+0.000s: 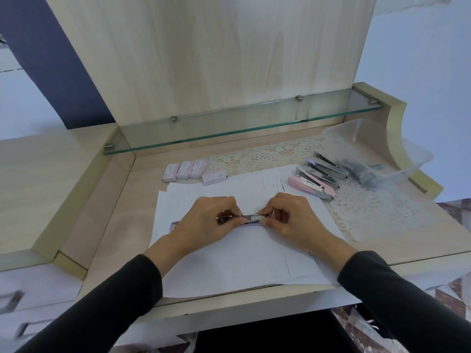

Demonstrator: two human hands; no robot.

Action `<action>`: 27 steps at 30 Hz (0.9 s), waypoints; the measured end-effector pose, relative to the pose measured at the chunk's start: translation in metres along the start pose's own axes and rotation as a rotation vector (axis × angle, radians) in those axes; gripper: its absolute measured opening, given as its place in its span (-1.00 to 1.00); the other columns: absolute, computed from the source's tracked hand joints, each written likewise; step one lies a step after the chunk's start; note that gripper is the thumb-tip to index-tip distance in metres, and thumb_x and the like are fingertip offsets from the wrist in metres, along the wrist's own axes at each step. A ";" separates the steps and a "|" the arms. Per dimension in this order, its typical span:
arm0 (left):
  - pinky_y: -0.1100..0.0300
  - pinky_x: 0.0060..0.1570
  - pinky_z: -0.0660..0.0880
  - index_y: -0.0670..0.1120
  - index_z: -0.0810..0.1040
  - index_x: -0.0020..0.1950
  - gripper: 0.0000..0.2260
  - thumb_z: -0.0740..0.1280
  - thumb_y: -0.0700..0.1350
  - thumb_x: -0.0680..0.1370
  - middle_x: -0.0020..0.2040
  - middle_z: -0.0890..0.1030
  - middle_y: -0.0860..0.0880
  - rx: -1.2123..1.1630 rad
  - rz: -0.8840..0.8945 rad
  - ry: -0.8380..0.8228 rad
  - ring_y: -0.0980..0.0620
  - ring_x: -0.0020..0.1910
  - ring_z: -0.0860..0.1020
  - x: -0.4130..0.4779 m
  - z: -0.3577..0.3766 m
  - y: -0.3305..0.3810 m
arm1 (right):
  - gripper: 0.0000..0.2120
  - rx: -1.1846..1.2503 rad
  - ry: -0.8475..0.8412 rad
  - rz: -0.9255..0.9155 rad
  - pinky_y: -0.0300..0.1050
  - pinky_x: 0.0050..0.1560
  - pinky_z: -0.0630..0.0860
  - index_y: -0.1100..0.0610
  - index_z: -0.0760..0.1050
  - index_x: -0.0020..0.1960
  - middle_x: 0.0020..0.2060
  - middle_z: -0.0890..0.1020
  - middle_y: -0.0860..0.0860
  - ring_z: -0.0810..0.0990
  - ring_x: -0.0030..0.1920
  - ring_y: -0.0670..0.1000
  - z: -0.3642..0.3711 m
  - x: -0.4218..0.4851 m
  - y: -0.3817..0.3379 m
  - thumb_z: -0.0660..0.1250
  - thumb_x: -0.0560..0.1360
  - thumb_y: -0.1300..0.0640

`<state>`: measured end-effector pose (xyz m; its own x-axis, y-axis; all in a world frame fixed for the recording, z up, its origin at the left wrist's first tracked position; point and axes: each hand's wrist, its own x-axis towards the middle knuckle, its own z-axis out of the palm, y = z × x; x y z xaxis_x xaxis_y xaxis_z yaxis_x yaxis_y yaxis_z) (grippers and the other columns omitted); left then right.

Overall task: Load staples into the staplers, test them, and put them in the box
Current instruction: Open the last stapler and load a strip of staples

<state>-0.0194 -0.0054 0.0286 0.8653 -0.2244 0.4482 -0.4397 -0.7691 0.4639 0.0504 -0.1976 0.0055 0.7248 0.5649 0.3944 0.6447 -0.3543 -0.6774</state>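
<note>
**While a stapler (251,219) lies open on paper (229,261)**

Fingers curled, the left hand (206,221) and right hand (293,221) pinch its opposite ends. Just beyond, right, lie four more staplers (319,178); farther left, staple boxes (186,170); far right, a clear box (407,155).

5 staplers (310,187), 4 staple boxes (184,170), 1 clear box (413,164)

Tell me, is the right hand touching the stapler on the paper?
Touching. The head view shows the right hand pinching one end of the stapler; the left hand holds the other.
</note>
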 end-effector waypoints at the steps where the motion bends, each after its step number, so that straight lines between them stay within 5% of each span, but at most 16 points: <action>1: 0.25 -0.24 0.56 -0.15 0.56 -0.17 -0.84 0.37 -0.05 0.42 -0.29 0.62 0.03 -0.017 -0.026 0.010 0.19 -0.29 0.55 0.000 0.001 0.000 | -0.92 -0.003 0.000 0.000 -0.43 -0.32 0.32 0.17 0.61 -0.22 -0.40 0.44 -0.11 0.46 -0.32 -0.22 0.000 0.000 0.000 0.47 0.30 0.27; 5: 0.43 -0.16 0.52 -0.14 0.62 -0.07 -0.83 0.34 -0.09 0.42 -0.24 0.63 0.02 -0.002 -0.035 0.030 0.21 -0.22 0.55 -0.001 0.001 0.003 | -0.93 0.002 0.007 -0.002 -0.45 -0.32 0.33 0.17 0.61 -0.22 -0.38 0.48 -0.05 0.46 -0.32 -0.22 0.000 -0.001 -0.001 0.47 0.31 0.27; 10: 0.33 -0.18 0.55 -0.18 0.56 -0.16 -0.83 0.27 -0.09 0.40 -0.15 0.60 0.03 -0.014 -0.014 0.054 0.14 -0.19 0.54 -0.006 -0.001 0.006 | -0.92 0.017 0.012 0.003 -0.46 -0.32 0.33 0.18 0.60 -0.23 -0.40 0.46 -0.10 0.45 -0.35 -0.24 0.000 -0.002 -0.002 0.47 0.30 0.28; 14: 0.32 -0.08 0.53 -0.01 0.48 -0.10 -0.91 0.30 -0.06 0.42 -0.11 0.57 0.19 -0.063 -0.145 0.083 0.24 -0.11 0.55 -0.013 -0.004 0.006 | -0.92 0.011 0.018 0.000 -0.46 -0.31 0.33 0.18 0.60 -0.23 -0.39 0.49 -0.04 0.47 -0.32 -0.23 0.000 -0.003 -0.001 0.46 0.30 0.29; 17: 0.37 -0.04 0.49 0.09 0.44 0.05 -0.74 0.35 0.06 0.39 -0.02 0.56 0.22 0.001 -0.256 0.043 0.25 -0.04 0.54 -0.020 -0.011 0.001 | -0.91 0.007 0.022 -0.005 -0.48 -0.31 0.33 0.18 0.59 -0.23 -0.39 0.49 -0.05 0.48 -0.31 -0.23 0.000 -0.003 -0.001 0.46 0.30 0.31; 21: 0.20 0.04 0.44 0.01 0.56 0.16 -0.70 0.37 0.04 0.46 0.02 0.60 0.09 0.243 -0.290 -0.039 0.09 0.03 0.50 -0.026 -0.006 -0.002 | -0.88 -0.015 0.021 -0.008 -0.48 -0.30 0.35 0.16 0.60 -0.17 -0.36 0.44 -0.20 0.48 -0.32 -0.24 0.000 -0.002 -0.002 0.44 0.31 0.31; 27: 0.26 -0.09 0.34 -0.01 0.59 0.16 -0.74 0.38 -0.06 0.48 0.02 0.61 0.04 0.293 -0.293 0.095 0.07 0.00 0.48 -0.027 0.004 -0.003 | -0.80 -0.010 0.012 -0.118 -0.44 -0.35 0.35 0.01 0.65 -0.06 -0.27 0.55 -0.11 0.47 -0.34 -0.11 -0.004 -0.007 -0.002 0.40 0.34 0.19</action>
<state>-0.0408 0.0004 0.0123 0.9114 0.0743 0.4048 -0.0801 -0.9327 0.3516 0.0453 -0.2041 0.0066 0.6464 0.5941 0.4788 0.7282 -0.2930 -0.6196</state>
